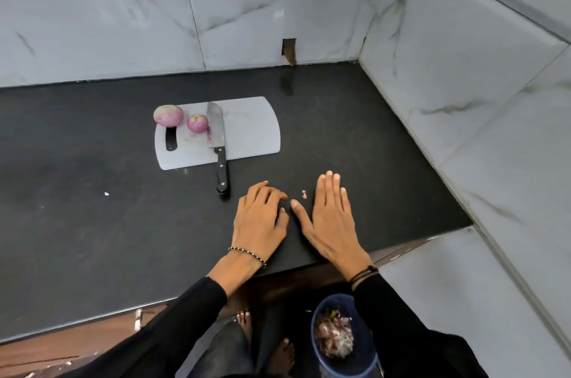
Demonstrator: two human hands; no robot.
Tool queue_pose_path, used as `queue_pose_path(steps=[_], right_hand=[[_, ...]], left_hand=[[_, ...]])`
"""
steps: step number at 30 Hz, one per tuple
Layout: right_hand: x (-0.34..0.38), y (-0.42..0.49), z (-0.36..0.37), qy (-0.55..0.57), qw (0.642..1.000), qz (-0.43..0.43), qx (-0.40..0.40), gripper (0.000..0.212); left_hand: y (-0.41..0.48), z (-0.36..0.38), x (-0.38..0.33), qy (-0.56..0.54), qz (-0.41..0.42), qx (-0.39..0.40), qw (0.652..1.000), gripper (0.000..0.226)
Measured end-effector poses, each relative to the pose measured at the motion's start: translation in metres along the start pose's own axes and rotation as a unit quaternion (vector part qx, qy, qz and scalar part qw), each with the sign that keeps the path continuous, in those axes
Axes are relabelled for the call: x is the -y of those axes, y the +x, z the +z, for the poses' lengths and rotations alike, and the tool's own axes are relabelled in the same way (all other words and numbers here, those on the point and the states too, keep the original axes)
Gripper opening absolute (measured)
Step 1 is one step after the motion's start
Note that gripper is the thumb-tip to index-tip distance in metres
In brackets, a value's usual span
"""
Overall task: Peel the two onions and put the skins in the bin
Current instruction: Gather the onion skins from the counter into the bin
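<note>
Flanking a skin scrap (304,194) near knife (220,158): left hand (261,217) fingers curled, right hand (330,220) flat.

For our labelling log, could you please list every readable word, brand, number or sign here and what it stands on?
None can be read. The knife, cutting board, big onion, small onion, bin and wall tiles show no legible words, labels or numbers.

head-worn view, looking steeply down, counter (92,238) near
</note>
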State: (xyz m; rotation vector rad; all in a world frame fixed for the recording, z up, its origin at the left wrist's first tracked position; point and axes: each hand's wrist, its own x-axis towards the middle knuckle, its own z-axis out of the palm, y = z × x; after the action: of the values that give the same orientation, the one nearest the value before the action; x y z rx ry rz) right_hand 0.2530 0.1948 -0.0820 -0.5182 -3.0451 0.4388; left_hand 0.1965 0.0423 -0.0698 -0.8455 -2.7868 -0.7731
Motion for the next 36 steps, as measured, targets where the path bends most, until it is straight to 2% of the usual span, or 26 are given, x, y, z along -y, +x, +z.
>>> queue_pose_path(steps=[3, 8, 11, 14, 17, 25, 28, 32, 36], right_hand=[[-0.014, 0.006, -0.007, 0.001, 1.0, 0.025, 0.015, 0.095], [-0.014, -0.002, -0.004, -0.02, 0.995, -0.087, 0.037, 0.082], [-0.012, -0.013, -0.003, 0.009, 0.989, -0.14, 0.054, 0.075], [-0.011, -0.02, -0.004, 0.039, 0.994, -0.098, 0.023, 0.074], [-0.008, -0.023, -0.003, 0.001, 0.999, -0.036, 0.02, 0.088], [0.007, -0.012, 0.004, -0.007, 0.997, -0.069, 0.017, 0.083], [-0.003, -0.003, -0.001, 0.052, 0.996, -0.073, 0.03, 0.068], [-0.021, 0.015, -0.006, 0.147, 0.984, -0.054, -0.089, 0.042], [-0.023, 0.03, -0.015, 0.239, 0.969, -0.013, -0.055, 0.037]], left_hand=[[0.001, 0.0, 0.0, -0.003, -0.016, 0.003, 1.0, 0.022], [0.001, 0.003, -0.001, -0.013, -0.019, 0.009, 1.0, 0.02], [0.005, 0.003, -0.004, -0.02, -0.016, 0.012, 1.0, 0.02], [0.009, 0.003, -0.005, -0.021, -0.015, 0.019, 1.0, 0.021], [0.013, 0.004, -0.004, -0.018, -0.019, 0.022, 0.999, 0.021], [0.015, 0.007, -0.001, -0.017, -0.022, 0.025, 0.999, 0.02], [0.016, 0.009, 0.0, -0.015, -0.021, 0.022, 0.999, 0.019], [0.018, 0.008, -0.001, -0.02, -0.025, 0.014, 0.999, 0.018], [0.019, 0.007, -0.002, -0.017, -0.023, 0.019, 0.999, 0.018]])
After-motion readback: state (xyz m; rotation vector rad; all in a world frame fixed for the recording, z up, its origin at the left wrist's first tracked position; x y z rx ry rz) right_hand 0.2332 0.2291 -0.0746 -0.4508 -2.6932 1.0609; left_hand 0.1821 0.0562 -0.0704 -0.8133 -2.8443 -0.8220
